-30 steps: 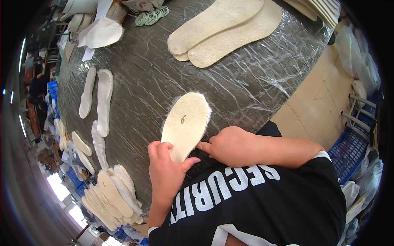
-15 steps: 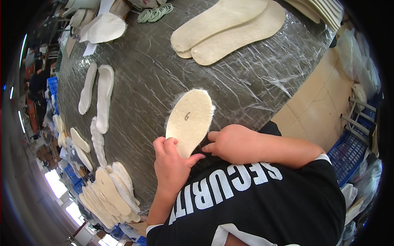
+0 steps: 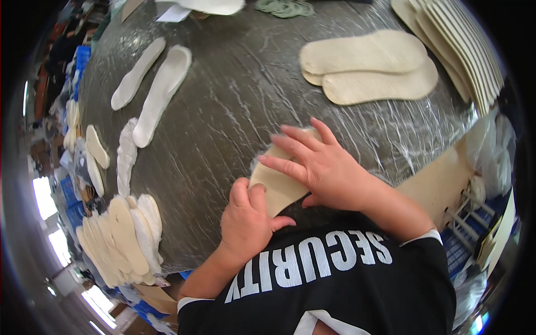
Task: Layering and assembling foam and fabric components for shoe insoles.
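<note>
The right hand (image 3: 329, 167) lies flat on the beige insole (image 3: 274, 184), pinning it to the bench (image 3: 223, 111), while the left hand (image 3: 245, 223) pinches its near end.

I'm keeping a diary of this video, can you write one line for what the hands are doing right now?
left hand: pinches near edge of insole | right hand: pressed flat on insole | insole: tan side up, on grey table

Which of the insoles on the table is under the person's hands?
The tan insole at the near table edge: the right hand lies flat on it and the left hand pinches its near end. The other insoles lie untouched.
</note>
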A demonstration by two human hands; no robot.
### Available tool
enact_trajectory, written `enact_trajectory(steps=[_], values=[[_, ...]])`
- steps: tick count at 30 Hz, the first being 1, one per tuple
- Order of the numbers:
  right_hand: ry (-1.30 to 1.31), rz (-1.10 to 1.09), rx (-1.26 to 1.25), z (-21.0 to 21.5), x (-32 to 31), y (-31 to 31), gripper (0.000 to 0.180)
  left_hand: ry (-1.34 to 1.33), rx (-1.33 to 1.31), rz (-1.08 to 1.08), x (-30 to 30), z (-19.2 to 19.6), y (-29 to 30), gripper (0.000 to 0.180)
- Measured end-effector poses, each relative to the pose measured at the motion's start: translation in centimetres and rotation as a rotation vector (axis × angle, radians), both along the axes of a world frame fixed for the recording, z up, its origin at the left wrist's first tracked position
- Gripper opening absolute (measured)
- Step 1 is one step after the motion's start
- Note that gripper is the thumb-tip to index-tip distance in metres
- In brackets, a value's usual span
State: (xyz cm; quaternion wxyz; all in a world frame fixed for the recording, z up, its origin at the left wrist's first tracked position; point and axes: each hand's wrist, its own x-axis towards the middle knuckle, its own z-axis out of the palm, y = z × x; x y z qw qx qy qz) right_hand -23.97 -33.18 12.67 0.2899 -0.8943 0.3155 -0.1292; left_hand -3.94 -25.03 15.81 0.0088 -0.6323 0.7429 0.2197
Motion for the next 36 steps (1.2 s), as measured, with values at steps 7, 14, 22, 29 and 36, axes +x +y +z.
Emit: enact_trajectory(steps=[7, 14, 22, 29, 36], values=[[0.095, -0.02, 0.004, 1.0, 0.3, 0.3, 0.098, 0.505, 0.224, 0.184, 4.7, 3.3, 0.5, 0.061], [0.239, -0.043, 0.048, 1.5, 0.4, 0.6, 0.102, 0.541, 0.375, 0.268, 8.4, 2.3, 1.2, 0.023], [0.203, 0.1, 0.058, 1.4, 2.8, -0.5, 0.101, 0.572, 0.225, 0.284, 8.4, 0.6, 1.0, 0.02], [0.279, 0.106, 0.111, 1.5, 3.7, -0.9, 0.095, 0.48, 0.163, 0.376, 8.1, -0.1, 1.0, 0.02], [0.336, 0.093, 0.045, 1.9, 4.8, -0.6, 0.095, 0.435, 0.097, 0.414, 8.1, -0.9, 1.0, 0.02]])
